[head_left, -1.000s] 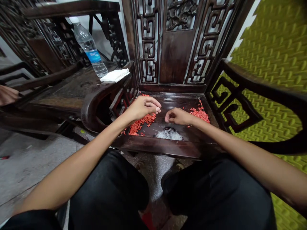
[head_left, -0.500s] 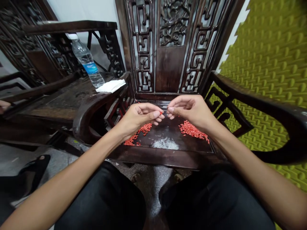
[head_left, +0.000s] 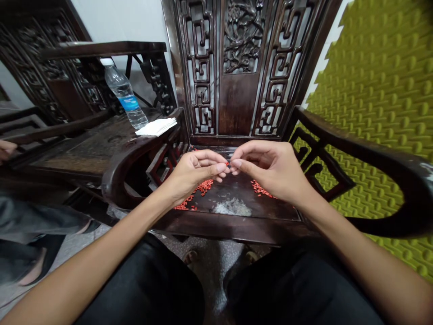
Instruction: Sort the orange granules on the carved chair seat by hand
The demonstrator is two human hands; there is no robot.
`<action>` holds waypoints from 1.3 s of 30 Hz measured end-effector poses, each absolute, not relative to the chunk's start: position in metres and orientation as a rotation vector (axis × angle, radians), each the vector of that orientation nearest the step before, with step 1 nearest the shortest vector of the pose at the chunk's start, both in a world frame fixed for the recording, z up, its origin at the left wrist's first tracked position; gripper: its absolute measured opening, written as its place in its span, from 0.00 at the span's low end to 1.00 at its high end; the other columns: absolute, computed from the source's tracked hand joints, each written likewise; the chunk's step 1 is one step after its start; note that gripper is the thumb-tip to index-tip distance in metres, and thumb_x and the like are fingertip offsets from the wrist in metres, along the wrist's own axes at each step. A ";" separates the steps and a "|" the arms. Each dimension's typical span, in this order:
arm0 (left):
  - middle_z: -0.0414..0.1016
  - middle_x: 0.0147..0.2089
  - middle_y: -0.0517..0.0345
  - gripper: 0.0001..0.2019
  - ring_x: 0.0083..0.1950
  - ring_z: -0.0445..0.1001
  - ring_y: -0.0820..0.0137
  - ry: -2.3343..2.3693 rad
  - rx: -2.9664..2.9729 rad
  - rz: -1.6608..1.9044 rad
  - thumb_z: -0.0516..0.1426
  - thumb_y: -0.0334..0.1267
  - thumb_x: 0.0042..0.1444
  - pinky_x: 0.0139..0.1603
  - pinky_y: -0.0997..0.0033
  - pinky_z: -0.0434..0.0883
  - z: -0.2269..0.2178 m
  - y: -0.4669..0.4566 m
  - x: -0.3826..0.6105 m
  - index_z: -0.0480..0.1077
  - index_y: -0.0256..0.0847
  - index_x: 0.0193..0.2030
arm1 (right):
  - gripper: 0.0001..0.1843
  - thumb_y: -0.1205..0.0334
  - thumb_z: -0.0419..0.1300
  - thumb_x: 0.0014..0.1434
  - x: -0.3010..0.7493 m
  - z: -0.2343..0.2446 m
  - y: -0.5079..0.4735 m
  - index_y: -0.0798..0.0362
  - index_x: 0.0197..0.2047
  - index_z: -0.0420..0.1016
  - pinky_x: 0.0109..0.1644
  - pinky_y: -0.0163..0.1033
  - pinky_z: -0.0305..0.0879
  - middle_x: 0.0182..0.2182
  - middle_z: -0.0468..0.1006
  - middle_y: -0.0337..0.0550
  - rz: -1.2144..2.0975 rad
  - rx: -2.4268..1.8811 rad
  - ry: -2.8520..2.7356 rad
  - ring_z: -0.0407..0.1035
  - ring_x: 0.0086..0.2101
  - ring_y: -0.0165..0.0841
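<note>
My left hand [head_left: 201,170] pinches a small red piece [head_left: 227,164] between thumb and forefinger, above the dark wooden chair seat [head_left: 270,210]. My right hand [head_left: 267,164] is closed in a pinch, its fingertips meeting those of the left at the red piece. Whatever the right fingers hold is too small to make out. Below and to the left lies a pile of small red pieces [head_left: 204,187], partly behind my left hand. Another red pile [head_left: 261,188] is half covered by my right hand. Between them, near the seat's front edge, is a heap of small clear-white pieces [head_left: 233,206].
A water bottle [head_left: 126,97] and folded white tissues [head_left: 156,127] stand on the side table at left. Curved armrests [head_left: 368,149] flank the seat, with a carved backrest [head_left: 238,101] behind. Another person's hand [head_left: 6,149] shows at the far left.
My right hand has moved left and slightly down, closing the gap to my left hand. The view has tilted slightly. At left, the other person's legs have shifted.
</note>
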State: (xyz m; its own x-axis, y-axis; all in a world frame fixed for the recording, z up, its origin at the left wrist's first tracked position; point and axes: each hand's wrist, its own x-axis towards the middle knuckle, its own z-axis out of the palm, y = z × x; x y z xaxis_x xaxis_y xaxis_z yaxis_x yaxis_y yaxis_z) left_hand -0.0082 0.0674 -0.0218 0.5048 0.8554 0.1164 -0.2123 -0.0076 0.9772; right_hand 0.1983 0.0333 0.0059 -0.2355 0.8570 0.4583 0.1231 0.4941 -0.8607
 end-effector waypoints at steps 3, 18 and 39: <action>0.85 0.39 0.52 0.13 0.39 0.82 0.71 0.668 1.341 0.947 0.71 0.41 0.54 0.42 0.73 0.78 -0.023 0.068 -0.009 0.80 0.36 0.41 | 0.17 0.47 0.73 0.57 0.199 0.005 0.034 0.54 0.34 0.79 0.36 0.38 0.77 0.29 0.81 0.41 0.878 -0.832 -1.677 0.76 0.31 0.31; 0.83 0.37 0.53 0.13 0.37 0.81 0.71 0.687 1.388 0.950 0.71 0.41 0.54 0.41 0.73 0.78 -0.024 0.070 -0.011 0.80 0.36 0.41 | 0.16 0.51 0.74 0.57 0.203 -0.003 0.044 0.54 0.38 0.81 0.38 0.38 0.81 0.30 0.83 0.41 1.072 -0.821 -1.561 0.81 0.30 0.32; 0.84 0.37 0.53 0.11 0.36 0.81 0.73 0.602 1.329 0.965 0.71 0.39 0.55 0.40 0.74 0.76 -0.021 0.064 -0.005 0.80 0.35 0.39 | 0.10 0.55 0.75 0.56 0.193 -0.004 0.036 0.53 0.36 0.87 0.39 0.37 0.76 0.35 0.83 0.44 1.085 -0.737 -1.511 0.77 0.35 0.32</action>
State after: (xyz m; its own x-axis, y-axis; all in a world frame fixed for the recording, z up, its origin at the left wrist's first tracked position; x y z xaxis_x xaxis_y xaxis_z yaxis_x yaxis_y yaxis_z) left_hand -0.0051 0.0638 -0.0214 0.5023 0.8507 0.1546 -0.2344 -0.0382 0.9714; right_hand 0.1928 0.0364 -0.0039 -0.2243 0.8870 0.4036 -0.0992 0.3912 -0.9149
